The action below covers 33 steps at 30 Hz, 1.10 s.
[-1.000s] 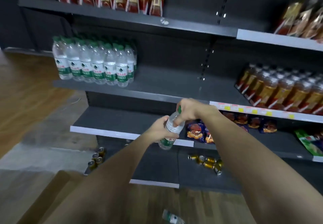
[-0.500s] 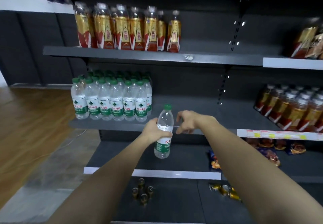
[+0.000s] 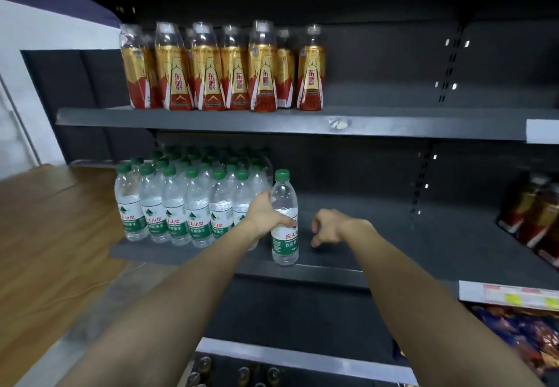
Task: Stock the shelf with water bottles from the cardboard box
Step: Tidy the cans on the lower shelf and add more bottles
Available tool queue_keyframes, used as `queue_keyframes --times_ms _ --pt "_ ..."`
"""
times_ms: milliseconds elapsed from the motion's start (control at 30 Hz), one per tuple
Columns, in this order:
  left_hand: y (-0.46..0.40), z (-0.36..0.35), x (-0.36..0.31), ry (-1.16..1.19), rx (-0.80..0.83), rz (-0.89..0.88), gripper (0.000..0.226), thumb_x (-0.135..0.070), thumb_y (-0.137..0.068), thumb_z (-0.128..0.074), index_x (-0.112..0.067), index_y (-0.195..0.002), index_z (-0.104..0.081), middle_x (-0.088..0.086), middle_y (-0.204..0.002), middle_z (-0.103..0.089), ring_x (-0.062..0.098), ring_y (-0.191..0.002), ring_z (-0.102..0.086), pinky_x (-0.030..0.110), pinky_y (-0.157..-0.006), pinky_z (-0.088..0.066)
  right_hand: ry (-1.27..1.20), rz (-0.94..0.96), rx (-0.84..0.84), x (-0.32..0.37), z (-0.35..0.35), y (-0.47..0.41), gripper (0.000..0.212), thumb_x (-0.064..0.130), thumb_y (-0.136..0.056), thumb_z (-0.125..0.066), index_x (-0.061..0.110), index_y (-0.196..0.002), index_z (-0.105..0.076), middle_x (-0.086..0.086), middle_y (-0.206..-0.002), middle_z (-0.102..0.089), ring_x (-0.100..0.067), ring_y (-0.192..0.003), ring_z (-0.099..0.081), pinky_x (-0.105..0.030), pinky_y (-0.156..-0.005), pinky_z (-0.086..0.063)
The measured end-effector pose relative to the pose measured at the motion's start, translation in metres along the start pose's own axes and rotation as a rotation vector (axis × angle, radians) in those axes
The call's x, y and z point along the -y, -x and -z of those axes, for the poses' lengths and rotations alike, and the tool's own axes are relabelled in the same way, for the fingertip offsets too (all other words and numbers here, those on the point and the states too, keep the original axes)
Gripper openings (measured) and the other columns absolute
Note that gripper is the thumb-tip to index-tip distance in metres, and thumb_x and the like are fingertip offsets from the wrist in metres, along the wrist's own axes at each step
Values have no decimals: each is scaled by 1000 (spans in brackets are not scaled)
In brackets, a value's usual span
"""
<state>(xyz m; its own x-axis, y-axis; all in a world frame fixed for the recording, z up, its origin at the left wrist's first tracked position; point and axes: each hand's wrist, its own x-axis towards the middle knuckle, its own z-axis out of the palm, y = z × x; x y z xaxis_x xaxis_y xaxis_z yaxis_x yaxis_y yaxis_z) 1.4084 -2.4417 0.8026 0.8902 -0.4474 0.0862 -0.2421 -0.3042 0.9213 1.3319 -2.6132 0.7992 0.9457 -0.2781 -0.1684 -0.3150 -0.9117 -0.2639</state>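
Bottle (image 3: 284, 217), a clear ribbed plastic cylinder with a green cap and green label, is standing upright at the front edge of the dark shelf (image 3: 378, 235), just right of the stocked row (image 3: 181, 202). Left hand (image 3: 263, 216) is gripping its waist, fingers curling around the body. Right hand (image 3: 328, 227) is hovering beside it, loosely curled and holding nothing. To finish well, I judge it should be slid left until touching the row, kept vertical, then released gently; thin plastic is likely flexing under pressure. Gold-and-red bottles (image 3: 223, 69) are sitting 1 shelf above.
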Motion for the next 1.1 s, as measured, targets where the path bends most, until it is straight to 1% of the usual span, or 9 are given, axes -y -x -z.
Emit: queue_keyframes --times_ms 200,367,500,567,667,767,833,967,1100 --pt "-37 -20 -2 26 -36 34 78 11 -57 -86 -16 -116 -42 -6 -93 -61 18 -84 -62 26 -62 -52 1 64 19 -15 7 -51 27 30 -74 -82 24 -87 -60 2 -92 -60 -22 -91 -60 -31 -83 -50" --pt "-74 -33 32 37 22 100 88 1 -44 -89 -35 -113 -46 6 -110 -69 30 -102 -66 54 -89 -54 -13 78 24 -28 7 -78 29 32 -69 -84 24 -78 -57 1 -95 -63 -21 -90 -62 -33 -86 -53" --pt "-65 -23 1 -168 142 85 97 0 -61 -88 -26 -136 -30 4 -124 -58 25 -115 -56 40 -96 -49 -25 87 32 -33 4 -87 29 29 -71 -84 23 -77 -57 0 -93 -63 -21 -89 -60 -30 -82 -50" --pt "-70 -16 -14 -213 160 66 96 -1 -70 -85 -20 -140 -22 3 -122 -55 18 -111 -53 32 -90 -47 -45 85 45 -34 2 -90 27 28 -72 -84 23 -82 -59 0 -93 -63 -21 -89 -60 -30 -83 -50" --pt "-80 -11 -38 -381 63 -44 92 -20 -64 -91 -14 -133 -31 5 -121 -55 22 -115 -54 35 -96 -48 -74 101 45 -33 0 -92 27 26 -74 -83 20 -88 -62 0 -88 -63 -20 -83 -60 -28 -77 -50" --pt "-81 -18 -48 -742 43 -175 93 -40 -58 -92 -11 -131 -40 10 -128 -47 27 -121 -44 40 -102 -42 -140 85 41 -31 -7 -91 27 24 -73 -83 21 -88 -60 3 -73 -59 -13 -61 -53 -26 -63 -46" --pt "-80 -24 -47 -906 44 -243 90 -38 -59 -91 -10 -129 -41 10 -130 -44 29 -123 -41 40 -101 -41 -156 83 25 -28 -11 -91 28 25 -72 -83 22 -89 -61 5 -73 -59 -12 -61 -54 -26 -64 -46" --pt "-86 -22 -47 -957 101 -329 71 -28 -61 -91 -11 -115 -47 7 -118 -45 27 -116 -43 35 -93 -41 -193 104 29 -23 -18 -88 34 27 -72 -84 21 -95 -59 4 -81 -60 -15 -72 -57 -27 -64 -45" --pt "-90 -5 -51 -1013 202 -346 63 -23 -59 -92 -16 -102 -46 2 -104 -41 25 -105 -48 33 -84 -43 -358 111 -7 -16 -25 -88 43 35 -67 -88 20 -92 -57 -3 -93 -67 -20 -78 -64 -39 -72 -56"
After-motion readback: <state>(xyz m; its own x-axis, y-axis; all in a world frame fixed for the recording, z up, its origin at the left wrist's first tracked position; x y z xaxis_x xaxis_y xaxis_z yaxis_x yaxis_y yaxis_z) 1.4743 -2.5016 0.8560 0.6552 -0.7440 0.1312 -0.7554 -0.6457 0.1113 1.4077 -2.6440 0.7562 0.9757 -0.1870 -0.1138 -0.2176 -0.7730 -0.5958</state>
